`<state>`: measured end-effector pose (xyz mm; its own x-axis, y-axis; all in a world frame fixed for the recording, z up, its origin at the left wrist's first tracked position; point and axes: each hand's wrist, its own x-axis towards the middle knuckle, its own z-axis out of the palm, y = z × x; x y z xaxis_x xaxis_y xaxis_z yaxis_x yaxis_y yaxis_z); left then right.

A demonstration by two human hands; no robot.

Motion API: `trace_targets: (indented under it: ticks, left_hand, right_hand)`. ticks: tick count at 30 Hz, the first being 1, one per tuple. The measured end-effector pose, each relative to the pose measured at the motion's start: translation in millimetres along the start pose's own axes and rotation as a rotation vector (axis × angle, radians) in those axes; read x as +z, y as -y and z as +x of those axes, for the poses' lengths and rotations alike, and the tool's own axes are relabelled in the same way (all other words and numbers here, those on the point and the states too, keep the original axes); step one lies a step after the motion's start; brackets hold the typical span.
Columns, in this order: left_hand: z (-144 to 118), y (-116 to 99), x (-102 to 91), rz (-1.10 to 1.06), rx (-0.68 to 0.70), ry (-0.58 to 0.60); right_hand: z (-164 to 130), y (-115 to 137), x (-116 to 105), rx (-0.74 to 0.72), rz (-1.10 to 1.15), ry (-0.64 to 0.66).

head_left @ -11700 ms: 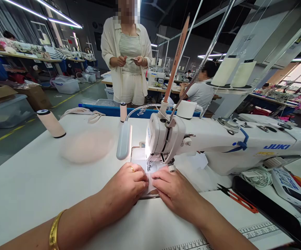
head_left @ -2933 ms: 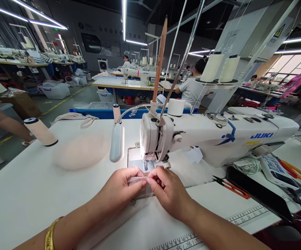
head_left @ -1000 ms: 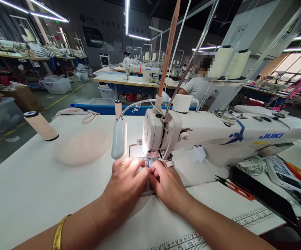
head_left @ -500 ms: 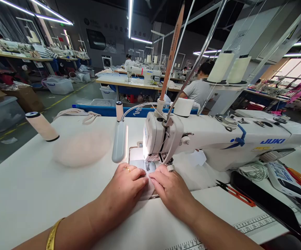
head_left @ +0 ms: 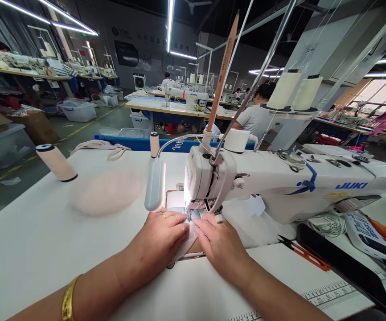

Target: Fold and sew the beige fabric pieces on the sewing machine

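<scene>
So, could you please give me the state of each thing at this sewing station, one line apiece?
left hand: flat, pressing the fabric piece down.
right hand: flat, pressing the same piece.
fabric piece: flat under the needle area, between both hands.
sewing machine: upright, threaded.
lamp: lit.
thread cone: tilted on the table.
thread snips: lying on the table, untouched.

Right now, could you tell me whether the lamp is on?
On: the lamp throws a bright patch on the plate by the needle.
</scene>
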<state>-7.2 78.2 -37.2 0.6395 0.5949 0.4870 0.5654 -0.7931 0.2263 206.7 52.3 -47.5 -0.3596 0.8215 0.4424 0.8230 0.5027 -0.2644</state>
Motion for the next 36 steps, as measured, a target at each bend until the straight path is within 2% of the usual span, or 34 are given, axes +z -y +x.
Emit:
trace_targets:
  ticks: [8,15,18,23,26,29,33,36]
  left_hand:
    - [1,-1,-6.0,-0.028,-0.045,0.053]
    - [-5,-16,-25.0,-0.096,-0.073,0.191]
    - [-5,-19,-21.8,-0.091,-0.041,0.162]
    - [-1,-12,-8.6,-0.084,-0.038,0.059]
    - [1,-7,-4.6,-0.132,-0.075,0.066]
    - [4,-2,-4.3,-0.197,-0.118,0.130]
    - [13,5,-7.7,-0.229,-0.222,0.177]
    - [19,8,-10.6,-0.211,-0.200,0.169]
  right_hand:
    - [-1,1,-5,-0.060,-0.011,0.028]
    - [-7,3,-10,-0.123,0.105,0.082]
    - [-6,3,-9,-0.147,0.114,0.070]
    - [-3,2,-8,-0.168,0.221,0.060]
    - [0,2,-9,-0.065,0.367,0.041]
    - [3,4,-12,0.090,0.495,0.022]
    - [7,9,-16,0.234,0.556,0.054]
    - [8,12,-17,0.280,0.566,0.066]
